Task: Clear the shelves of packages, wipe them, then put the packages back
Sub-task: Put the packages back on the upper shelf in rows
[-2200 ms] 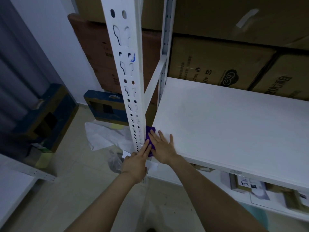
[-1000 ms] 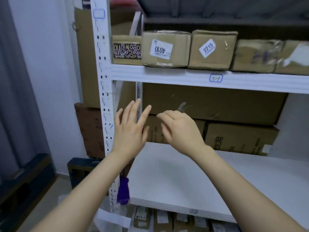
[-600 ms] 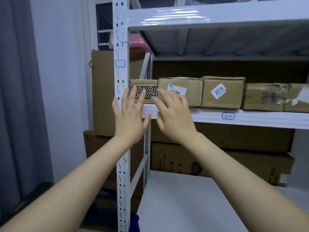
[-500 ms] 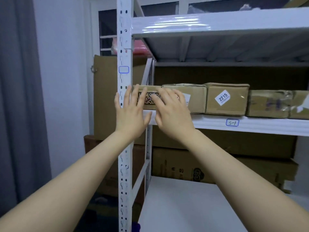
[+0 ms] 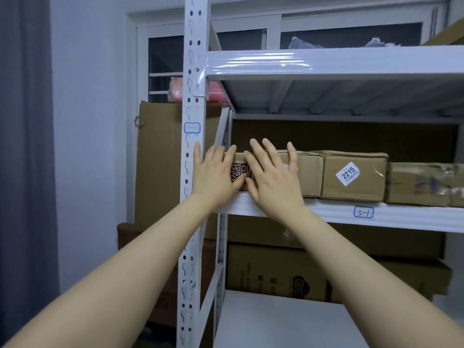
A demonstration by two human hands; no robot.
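Dim storeroom with a white metal storage rack (image 5: 192, 222), its middle shelf (image 5: 326, 212) lined with cardboard packages (image 5: 354, 177); left hand (image 5: 213, 178) and right hand (image 5: 273, 183) lie flat, fingers straight and spread, gripping nothing, on the patterned package (image 5: 238, 172) at the left end, apparently to lift it off.

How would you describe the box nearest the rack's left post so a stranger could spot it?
On the white metal shelving rack, find the shelf edge with the blue-outlined label; brown cardboard boxes line it. Take the leftmost small cardboard box, between the left hand and right hand. Only it has a dark band of pale shapes.
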